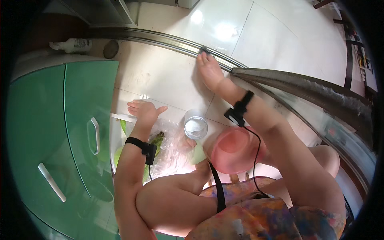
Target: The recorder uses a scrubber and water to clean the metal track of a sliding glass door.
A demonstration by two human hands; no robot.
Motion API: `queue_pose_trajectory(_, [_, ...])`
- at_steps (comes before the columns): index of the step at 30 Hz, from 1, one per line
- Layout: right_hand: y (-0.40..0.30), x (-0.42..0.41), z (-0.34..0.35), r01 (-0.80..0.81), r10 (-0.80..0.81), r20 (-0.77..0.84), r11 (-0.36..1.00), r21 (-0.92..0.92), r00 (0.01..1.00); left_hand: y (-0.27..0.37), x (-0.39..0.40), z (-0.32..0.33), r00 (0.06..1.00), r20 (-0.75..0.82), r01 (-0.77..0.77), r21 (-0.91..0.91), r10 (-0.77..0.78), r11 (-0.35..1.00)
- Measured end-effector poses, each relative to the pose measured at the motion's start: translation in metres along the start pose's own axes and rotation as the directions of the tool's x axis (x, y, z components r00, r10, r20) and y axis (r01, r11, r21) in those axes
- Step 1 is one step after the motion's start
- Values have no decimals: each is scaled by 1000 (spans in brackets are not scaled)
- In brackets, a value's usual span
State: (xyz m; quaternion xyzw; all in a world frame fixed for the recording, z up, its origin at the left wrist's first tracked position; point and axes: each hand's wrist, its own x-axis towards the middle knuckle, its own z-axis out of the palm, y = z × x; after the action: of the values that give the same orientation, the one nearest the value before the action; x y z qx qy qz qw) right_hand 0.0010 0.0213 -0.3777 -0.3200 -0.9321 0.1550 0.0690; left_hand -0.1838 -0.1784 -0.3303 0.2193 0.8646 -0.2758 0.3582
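Observation:
My right hand (211, 72) reaches out to the metal sliding-door track (162, 40) in the floor. Under its fingertips is a dark scrubbing pad (204, 50), pressed against the rails. My left hand (145, 111) hangs over the floor tiles with its thumb spread and nothing in it. Just below that hand are a white bin (120, 117), green corn husks (157, 140) and a crumpled clear plastic bag (172, 150). Between my arms stands an open clear jar (195, 127) with something whitish inside. A pink plastic basin (234, 148) sits beneath my right forearm.
Green cabinets (87, 99) with pale handles line the left side. A white bottle (72, 45) lies at the far left, near a dark round object (111, 49). The sliding glass door's frame (300, 90) runs along the right. A cable (256, 150) hangs from my right wrist strap.

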Motion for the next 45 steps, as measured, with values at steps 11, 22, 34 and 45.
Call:
queue_pose_trajectory(11, [-37, 61, -17, 158, -157, -28, 950, 270, 987, -2, -1, 0, 1000, -5, -15, -6, 15, 1000])
queue_pose_trajectory(22, [2, -24, -93, -310, 113, 418, -503, 806, 901, 5, -4, -4, 994, 49, 92, 70, -96, 993])
queue_pose_trajectory(34, [9, -20, -55, -29, 24, 21, 958, 284, 999, 3, -6, -9, 996, 54, 67, 51, -70, 996])
queue_pose_trajectory(45, [-65, 112, 12, 294, -294, -29, 955, 35, 955, -4, 2, 5, 999, -49, 2, 31, 0, 1000])
